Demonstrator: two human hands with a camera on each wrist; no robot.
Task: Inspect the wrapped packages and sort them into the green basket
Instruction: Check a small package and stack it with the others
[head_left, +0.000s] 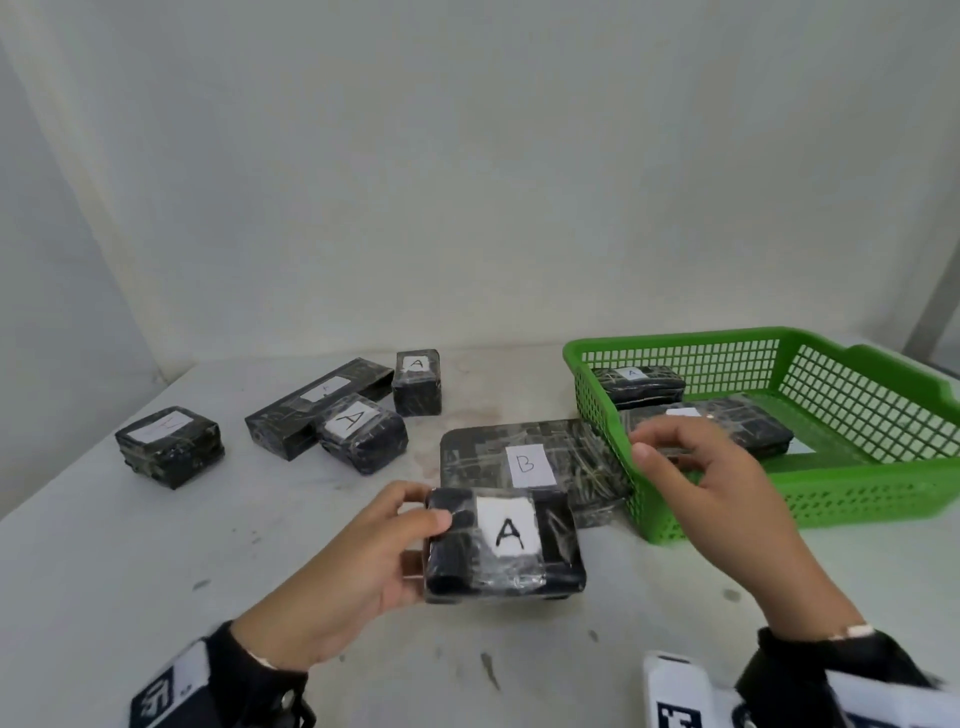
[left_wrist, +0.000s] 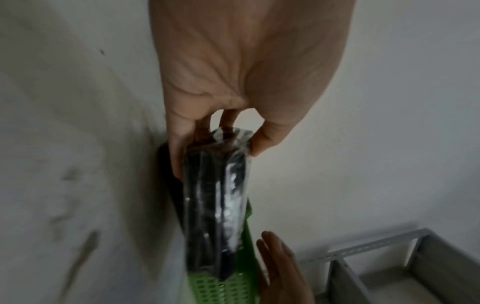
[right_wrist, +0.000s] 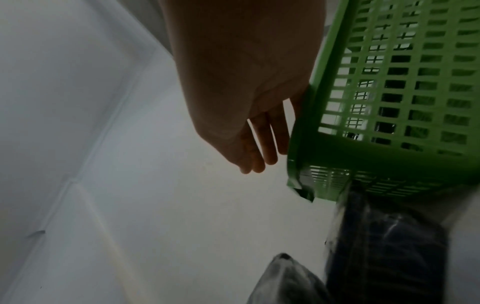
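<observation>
My left hand (head_left: 384, 545) grips a black wrapped package labelled A (head_left: 506, 545) by its left end, thumb on top, just above the table; the left wrist view shows the same package (left_wrist: 215, 197) edge-on between my fingers. My right hand (head_left: 696, 467) hovers open with fingers relaxed over the near-left corner of the green basket (head_left: 857, 488), holding nothing; from the right wrist, its fingers (right_wrist: 262, 144) hang beside the basket wall (right_wrist: 389, 102). Two wrapped packages lie in the basket: one marked A (head_left: 636, 384) and a longer one (head_left: 737, 421).
A flat package labelled B (head_left: 524, 462) lies on the white table against the basket's left side. At the back left sit several more packages: a small upright A (head_left: 417, 382), a long one (head_left: 317, 405), another A (head_left: 361, 431) and one at far left (head_left: 169, 447).
</observation>
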